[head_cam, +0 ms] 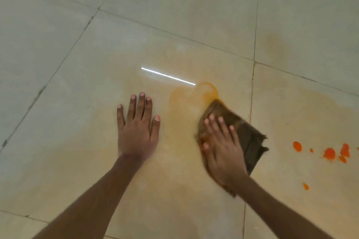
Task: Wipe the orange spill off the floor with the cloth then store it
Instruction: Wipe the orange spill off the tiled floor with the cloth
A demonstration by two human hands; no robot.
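Cloth [240, 132] pressed flat under splayed right hand [221, 153], left hand [138, 130] spread, palm on floor [77, 64]

Both forearms bare, no sleeves, no watch/rings. Left hand [137, 132] & right hand [223, 153]: short nails, right blurred.

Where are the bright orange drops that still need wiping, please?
In the head view, the orange drops lie on the floor at the far right edge, to the right of the brown cloth under the right hand.
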